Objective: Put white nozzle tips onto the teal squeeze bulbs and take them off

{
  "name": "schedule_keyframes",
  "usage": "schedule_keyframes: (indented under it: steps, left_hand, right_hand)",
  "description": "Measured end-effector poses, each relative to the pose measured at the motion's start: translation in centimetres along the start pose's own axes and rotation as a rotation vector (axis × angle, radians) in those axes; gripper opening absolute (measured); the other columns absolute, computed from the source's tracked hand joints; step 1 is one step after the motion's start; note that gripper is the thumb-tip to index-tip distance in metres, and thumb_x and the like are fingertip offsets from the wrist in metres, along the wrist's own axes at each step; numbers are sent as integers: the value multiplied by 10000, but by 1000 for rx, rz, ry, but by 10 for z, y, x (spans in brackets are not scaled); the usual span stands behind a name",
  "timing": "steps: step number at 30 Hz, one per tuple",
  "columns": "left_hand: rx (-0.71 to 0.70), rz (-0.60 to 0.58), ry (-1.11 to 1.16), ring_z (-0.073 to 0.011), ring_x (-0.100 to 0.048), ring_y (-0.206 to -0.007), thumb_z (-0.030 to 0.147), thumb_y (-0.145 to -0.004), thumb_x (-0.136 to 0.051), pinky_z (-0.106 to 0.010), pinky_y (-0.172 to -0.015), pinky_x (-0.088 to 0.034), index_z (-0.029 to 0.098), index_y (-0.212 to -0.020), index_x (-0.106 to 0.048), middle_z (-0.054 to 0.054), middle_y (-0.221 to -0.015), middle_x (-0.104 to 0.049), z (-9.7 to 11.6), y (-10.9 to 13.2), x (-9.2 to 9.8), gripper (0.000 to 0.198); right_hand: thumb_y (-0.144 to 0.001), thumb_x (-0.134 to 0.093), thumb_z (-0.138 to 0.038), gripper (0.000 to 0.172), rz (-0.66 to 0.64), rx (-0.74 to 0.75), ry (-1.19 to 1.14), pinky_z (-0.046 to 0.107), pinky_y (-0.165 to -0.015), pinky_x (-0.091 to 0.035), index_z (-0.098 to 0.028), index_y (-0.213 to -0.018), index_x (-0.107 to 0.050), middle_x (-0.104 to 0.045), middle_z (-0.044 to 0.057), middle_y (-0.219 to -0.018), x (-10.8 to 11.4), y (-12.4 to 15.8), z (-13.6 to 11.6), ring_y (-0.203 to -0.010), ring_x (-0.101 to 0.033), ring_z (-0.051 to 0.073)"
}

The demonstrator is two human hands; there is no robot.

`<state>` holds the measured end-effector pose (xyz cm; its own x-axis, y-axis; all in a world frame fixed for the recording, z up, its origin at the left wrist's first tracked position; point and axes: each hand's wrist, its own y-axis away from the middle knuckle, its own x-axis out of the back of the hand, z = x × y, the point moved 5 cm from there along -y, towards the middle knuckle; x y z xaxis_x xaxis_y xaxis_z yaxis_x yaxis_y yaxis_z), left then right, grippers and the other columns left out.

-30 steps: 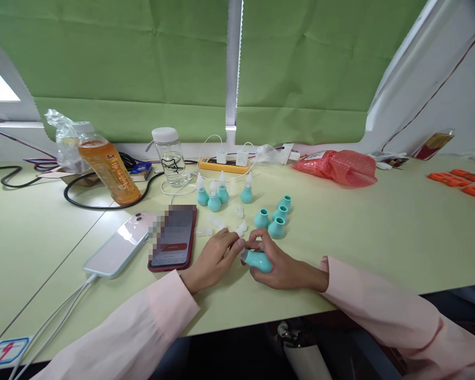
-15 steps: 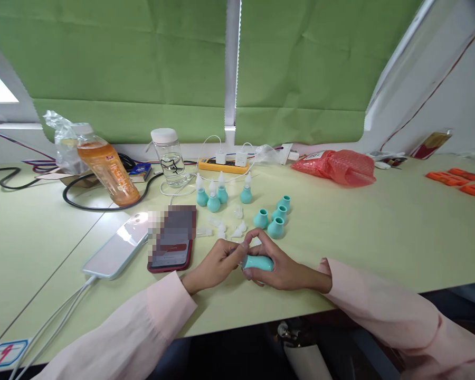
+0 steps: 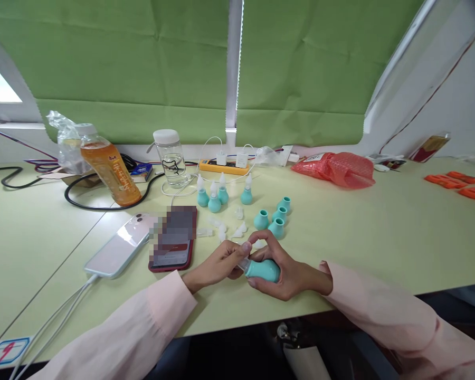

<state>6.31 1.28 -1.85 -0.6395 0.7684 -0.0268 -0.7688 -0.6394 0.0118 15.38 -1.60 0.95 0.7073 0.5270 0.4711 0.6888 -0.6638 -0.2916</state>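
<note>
My right hand [image 3: 287, 272] is wrapped round a teal squeeze bulb [image 3: 264, 270], which lies sideways over the table's near part. With thumb and fingers, my left hand [image 3: 221, 264] pinches the clear plastic nozzle [image 3: 244, 264] at the bulb's mouth; the nozzle's tip is hidden by the fingers. Beyond my hands lie loose translucent tips [image 3: 240, 230] and clear connectors [image 3: 205, 232]. Several open-mouthed teal bulbs [image 3: 276, 228] stand to the right of them. Farther back stand several bulbs with pointed tips fitted [image 3: 214, 202], plus one more such bulb [image 3: 246, 195] apart from the group.
Left of my hands lie a dark red-cased phone [image 3: 172, 258] and a white phone [image 3: 119, 245] with a cable. Behind are an orange drink bottle [image 3: 113, 171], a water bottle [image 3: 172, 163], a yellow power strip [image 3: 224, 167] and a red bubble-wrap bag [image 3: 336, 169]. Orange pieces [image 3: 447, 181] lie far right.
My right hand has opened its grip a little and turned, so more of the bulb and the clear nozzle shows. My left hand keeps its pinch. The things on the table have stayed put.
</note>
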Motion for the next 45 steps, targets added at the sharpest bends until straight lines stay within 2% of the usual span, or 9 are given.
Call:
schedule_keyframes:
  steps: [4, 7, 10, 16, 20, 26, 35, 40, 45]
  left_hand:
    - [48, -62, 179, -37, -163, -353, 564, -781, -278, -201, -370, -130, 175, -449, -247, 80, -381, -168, 1, 1, 2, 512]
    - [7, 40, 147, -41, -155, -354, 599, -767, -248, -201, -371, -133, 183, -482, -256, 84, -384, -173, 6, 2, 14, 504]
    - [-25, 80, -237, -41, -202, -380, 589, -746, -333, -196, -385, -150, 162, -530, -335, 73, -426, -254, 9, 4, 19, 478]
    - [-100, 26, -1291, -131, -463, -575, 516, -758, -407, -233, -514, -322, 146, -693, -496, 2, -588, -473, 4, 2, 13, 386]
    - [-49, 61, -1598, -199, -538, -716, 475, -788, -383, -276, -562, -401, 132, -824, -512, -69, -795, -546, 0, -4, 16, 368]
    - [-22, 139, -1627, -196, -552, -756, 261, -828, -379, -300, -594, -452, 139, -991, -465, -79, -894, -518, 0, -3, 22, 221]
    - [-66, 195, -1608, -175, -548, -720, 28, -740, -321, -289, -569, -452, 173, -1020, -453, -80, -939, -479, 0, 1, 21, 342]
    - [-127, 242, -1603, -164, -537, -726, 62, -752, -313, -268, -564, -442, 149, -914, -491, -80, -898, -491, 7, 4, 17, 256]
    - [-232, 66, -1652, -168, -538, -647, 367, -798, -372, -279, -527, -434, 153, -843, -485, -49, -778, -520, 6, 6, 3, 247]
  right_hand:
    - [-711, -524, -137, 521, 6, 146, 180, 228, -495, -412, -221, -1110, -199, -494, -23, -704, 3, 4, 0, -557, -505, 97]
    - [-700, -545, -156, 465, 255, 255, 314, 266, -560, -435, -231, -1079, -285, -487, 18, -814, 26, 6, 4, -626, -524, 114]
    - [-703, -544, -172, 398, 602, 248, 298, 282, -577, -428, -226, -1043, -344, -490, 16, -782, 70, 10, 11, -649, -518, 133]
    - [-719, -441, -214, 249, 912, 32, 337, 268, -604, -405, -231, -967, -430, -495, 4, -783, 163, 21, 47, -682, -488, 132]
    - [-666, -497, -230, 274, 750, -310, 545, 285, -640, -416, -211, -937, -468, -533, 18, -856, 190, 24, 96, -745, -508, 150]
    - [-594, -548, -222, 134, 613, -407, 632, 291, -635, -429, -170, -707, -497, -566, 18, -746, 192, 28, 131, -694, -521, 151]
    - [-672, -508, -243, 216, 609, -275, 888, 360, -813, -369, -178, -877, -536, -527, 64, -924, 174, -3, 74, -898, -491, 214]
    - [-795, -358, -391, 395, 68, -364, 1002, 387, -752, -393, -273, -1167, -421, -522, 75, -1005, 127, -59, 55, -882, -521, 242]
    - [-738, -433, -444, 571, -146, -579, 990, 481, -777, -354, -282, -1268, -296, -384, 123, -1236, 114, -82, 71, -1067, -391, 364]
